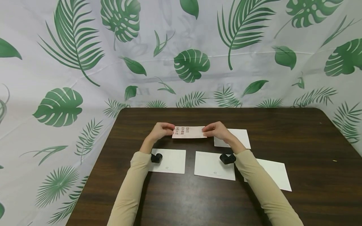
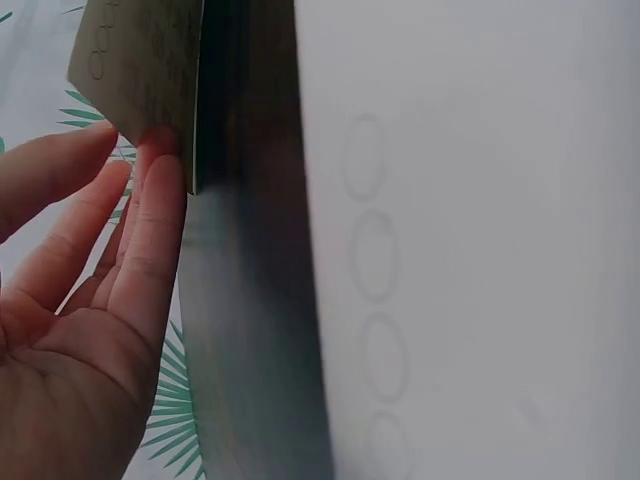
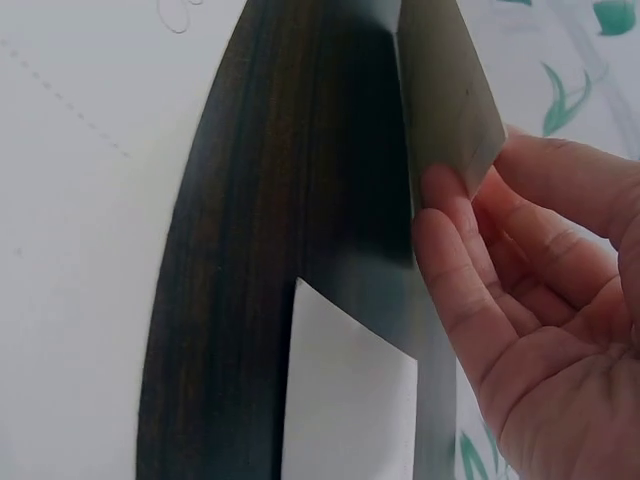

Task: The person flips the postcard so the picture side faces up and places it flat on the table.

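A pale card with reddish printed characters (image 1: 189, 133) is held level near the far side of the table. At its left edge, my left hand (image 1: 160, 131) pinches it between thumb and fingers; my right hand (image 1: 219, 131) pinches the right edge. In the left wrist view, the back of the card (image 2: 150, 70) shows a row of small ovals above the left hand (image 2: 90, 300). The right wrist view has the card's corner (image 3: 445, 100) between thumb and fingers of the right hand (image 3: 540, 310).
White cards lie on the dark wooden table (image 1: 169, 201): one at the left (image 1: 171, 161), one in the middle (image 1: 210, 169), one behind the right wrist (image 1: 240, 138), one under the right forearm (image 1: 277, 172). A leaf-patterned cloth (image 1: 155, 75) hangs behind the table.
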Demonstrator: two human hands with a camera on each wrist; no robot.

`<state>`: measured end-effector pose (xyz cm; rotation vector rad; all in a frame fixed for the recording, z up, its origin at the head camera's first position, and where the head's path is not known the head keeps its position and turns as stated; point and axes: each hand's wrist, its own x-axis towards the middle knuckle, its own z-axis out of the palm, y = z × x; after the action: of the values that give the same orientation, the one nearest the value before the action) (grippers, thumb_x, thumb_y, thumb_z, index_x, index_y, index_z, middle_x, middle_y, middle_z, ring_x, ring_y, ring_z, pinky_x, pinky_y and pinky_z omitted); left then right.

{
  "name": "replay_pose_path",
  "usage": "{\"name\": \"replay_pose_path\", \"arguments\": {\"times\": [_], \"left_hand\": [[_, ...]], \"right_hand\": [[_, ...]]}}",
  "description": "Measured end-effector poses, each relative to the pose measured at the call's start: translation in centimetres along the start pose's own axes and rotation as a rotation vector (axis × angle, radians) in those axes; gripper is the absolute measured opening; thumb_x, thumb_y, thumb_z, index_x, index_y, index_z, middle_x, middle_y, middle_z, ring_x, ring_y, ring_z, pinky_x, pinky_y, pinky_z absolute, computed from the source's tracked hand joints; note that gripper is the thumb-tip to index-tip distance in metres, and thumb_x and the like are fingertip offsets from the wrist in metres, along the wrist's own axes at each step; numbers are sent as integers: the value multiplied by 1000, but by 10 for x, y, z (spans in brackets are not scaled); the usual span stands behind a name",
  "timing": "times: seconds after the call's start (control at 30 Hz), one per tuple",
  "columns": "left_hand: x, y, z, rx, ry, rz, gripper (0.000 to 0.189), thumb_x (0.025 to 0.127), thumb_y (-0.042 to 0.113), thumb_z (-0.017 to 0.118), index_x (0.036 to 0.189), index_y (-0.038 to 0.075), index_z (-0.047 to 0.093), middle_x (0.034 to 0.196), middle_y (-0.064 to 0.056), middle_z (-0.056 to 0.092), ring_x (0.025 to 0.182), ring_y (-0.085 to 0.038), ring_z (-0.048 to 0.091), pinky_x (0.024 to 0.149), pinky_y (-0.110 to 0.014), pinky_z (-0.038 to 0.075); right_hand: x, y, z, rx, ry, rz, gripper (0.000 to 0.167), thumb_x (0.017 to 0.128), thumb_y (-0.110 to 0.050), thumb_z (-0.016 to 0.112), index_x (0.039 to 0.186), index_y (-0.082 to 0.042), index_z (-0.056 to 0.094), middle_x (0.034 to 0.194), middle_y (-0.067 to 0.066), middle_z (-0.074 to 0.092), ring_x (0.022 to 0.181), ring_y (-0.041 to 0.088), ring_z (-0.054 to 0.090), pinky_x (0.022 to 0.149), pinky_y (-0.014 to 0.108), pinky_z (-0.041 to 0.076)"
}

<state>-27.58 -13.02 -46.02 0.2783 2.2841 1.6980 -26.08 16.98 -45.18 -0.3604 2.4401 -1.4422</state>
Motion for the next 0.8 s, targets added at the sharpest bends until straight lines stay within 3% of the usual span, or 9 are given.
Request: {"name": "replay_pose_path", "arguments": {"times": [0.27, 0.5, 0.67, 0.8], "left_hand": [[-1, 1, 0, 32, -23, -6, 35, 82, -6, 64, 116, -13, 58, 110, -30, 60, 78, -10, 59, 71, -20, 49], [2, -4, 2, 103, 9, -13, 33, 81, -2, 67, 112, -9, 63, 113, -25, 61, 82, -14, 58, 72, -23, 49], [1, -1, 4, 141, 29, -17, 28, 81, -2, 67, 108, -7, 66, 112, -22, 63, 88, -19, 63, 77, -28, 52], [2, 2, 4, 186, 29, -12, 25, 82, -2, 67, 106, -7, 67, 108, -21, 65, 84, -24, 66, 73, -31, 54]], "right_hand": [[-1, -6, 5, 0, -24, -1, 26, 81, -4, 70, 105, 7, 68, 99, 18, 68, 74, 14, 63, 70, 30, 52], [3, -2, 11, -54, -34, 78, 26, 80, -3, 71, 104, 2, 69, 110, 17, 64, 69, 15, 63, 65, 31, 53], [5, -2, 14, -82, -26, 97, 24, 80, -4, 72, 103, 1, 70, 107, 16, 64, 66, 14, 61, 62, 29, 52], [5, -3, 14, -106, -25, 99, 23, 79, -4, 72, 102, 1, 70, 105, 16, 64, 61, 14, 57, 58, 28, 50]]}}
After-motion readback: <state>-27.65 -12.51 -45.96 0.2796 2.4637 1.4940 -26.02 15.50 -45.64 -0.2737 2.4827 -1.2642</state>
